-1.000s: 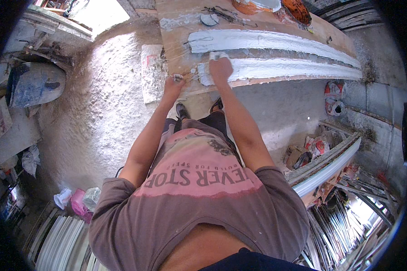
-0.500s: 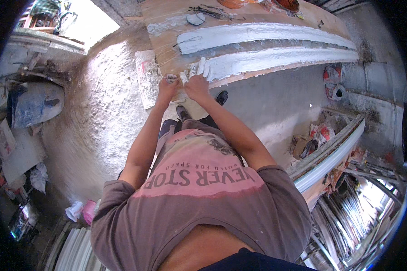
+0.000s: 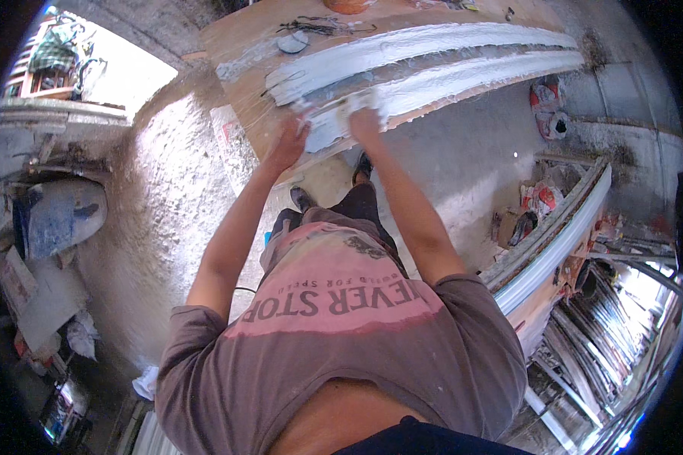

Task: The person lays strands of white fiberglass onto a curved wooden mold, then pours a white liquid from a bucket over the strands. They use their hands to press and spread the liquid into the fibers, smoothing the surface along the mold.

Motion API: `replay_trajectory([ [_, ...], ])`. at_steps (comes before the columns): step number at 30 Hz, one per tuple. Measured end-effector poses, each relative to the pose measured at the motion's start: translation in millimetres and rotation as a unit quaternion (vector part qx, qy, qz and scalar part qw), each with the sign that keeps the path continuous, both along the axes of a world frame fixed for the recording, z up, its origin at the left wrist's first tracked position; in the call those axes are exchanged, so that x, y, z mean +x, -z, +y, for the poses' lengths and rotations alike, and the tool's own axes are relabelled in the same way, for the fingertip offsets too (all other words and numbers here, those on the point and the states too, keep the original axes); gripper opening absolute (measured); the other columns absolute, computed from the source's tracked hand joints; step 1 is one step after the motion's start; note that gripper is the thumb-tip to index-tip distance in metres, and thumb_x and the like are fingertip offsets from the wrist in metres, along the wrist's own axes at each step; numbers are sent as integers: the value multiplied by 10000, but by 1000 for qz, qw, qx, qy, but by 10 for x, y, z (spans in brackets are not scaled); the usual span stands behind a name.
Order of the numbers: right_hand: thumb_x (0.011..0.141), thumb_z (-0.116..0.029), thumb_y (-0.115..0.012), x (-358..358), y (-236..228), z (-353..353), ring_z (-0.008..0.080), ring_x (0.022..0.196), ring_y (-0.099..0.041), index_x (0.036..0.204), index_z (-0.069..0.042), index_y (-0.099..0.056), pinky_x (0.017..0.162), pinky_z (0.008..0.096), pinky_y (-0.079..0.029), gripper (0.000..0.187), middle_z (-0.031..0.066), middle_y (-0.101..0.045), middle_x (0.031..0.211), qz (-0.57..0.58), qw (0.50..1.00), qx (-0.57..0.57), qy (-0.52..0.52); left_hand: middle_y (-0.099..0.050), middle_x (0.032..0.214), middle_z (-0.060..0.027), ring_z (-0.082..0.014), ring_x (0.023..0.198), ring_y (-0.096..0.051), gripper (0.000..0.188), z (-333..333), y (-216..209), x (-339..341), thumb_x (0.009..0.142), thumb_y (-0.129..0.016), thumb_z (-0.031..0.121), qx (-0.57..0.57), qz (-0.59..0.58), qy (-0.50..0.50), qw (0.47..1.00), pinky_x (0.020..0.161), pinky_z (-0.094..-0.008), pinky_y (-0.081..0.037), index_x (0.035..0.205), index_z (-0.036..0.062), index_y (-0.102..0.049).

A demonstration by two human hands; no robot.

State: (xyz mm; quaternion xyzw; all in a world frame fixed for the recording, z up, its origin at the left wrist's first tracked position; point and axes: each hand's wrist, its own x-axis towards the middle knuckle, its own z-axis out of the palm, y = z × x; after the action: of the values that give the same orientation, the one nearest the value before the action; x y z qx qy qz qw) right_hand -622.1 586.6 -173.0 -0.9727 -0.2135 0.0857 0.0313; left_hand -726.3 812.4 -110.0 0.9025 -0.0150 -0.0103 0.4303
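Near the body, the left hand (image 3: 287, 148) and the right hand (image 3: 366, 125) press closed on the near end of the wet white plaster moulding (image 3: 432, 83) lying on the wooden table (image 3: 243, 61), where uneven pressure could probably dent the soft surface.

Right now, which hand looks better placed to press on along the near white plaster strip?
Probably the right hand: it lies flat on the near plaster strip. The left hand sits at its end, by the table edge.
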Motion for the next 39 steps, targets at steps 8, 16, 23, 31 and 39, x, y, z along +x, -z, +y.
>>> replay_trajectory([
  [8,836,-323,-474,371,-636,-422,390,967,-637,937,22,-686,864,502,-498,417,255,-651,1030,72,948,134,279,-142,1552,-181,-396,1413,-175,672,-240,-138,130,978,-380,441,267,-21,275,924,1157,-462,-182,1484,45,-183],
  [16,779,-266,-586,180,-617,-504,404,842,-619,823,44,-653,763,510,-499,321,240,-629,869,69,973,196,100,-68,1569,-169,-369,1431,-137,720,-482,-405,501,963,-390,483,274,29,354,894,1173,-445,-133,1500,74,-141],
  [23,787,-299,-550,685,-636,-744,379,975,-627,963,42,-673,853,501,-502,402,230,-637,1037,120,936,143,298,-53,1568,-179,-359,1438,-112,732,-1065,-235,1244,959,-407,458,232,55,412,879,1178,-428,-120,1501,61,-115],
  [31,791,-258,-548,1189,-637,-1659,434,947,-589,874,86,-646,852,509,-468,368,298,-609,969,118,903,244,332,-78,1553,-220,-375,1430,-128,753,-1685,-146,1816,942,-444,444,178,73,401,896,1169,-441,-150,1483,16,-142],
  [39,794,-302,-571,1709,-512,-2022,411,925,-632,903,42,-678,822,493,-509,376,273,-640,942,124,916,179,336,-220,1510,-241,-422,1353,-289,695,-2765,153,2567,944,-433,462,166,28,381,909,1134,-477,-223,1413,-31,-295],
])
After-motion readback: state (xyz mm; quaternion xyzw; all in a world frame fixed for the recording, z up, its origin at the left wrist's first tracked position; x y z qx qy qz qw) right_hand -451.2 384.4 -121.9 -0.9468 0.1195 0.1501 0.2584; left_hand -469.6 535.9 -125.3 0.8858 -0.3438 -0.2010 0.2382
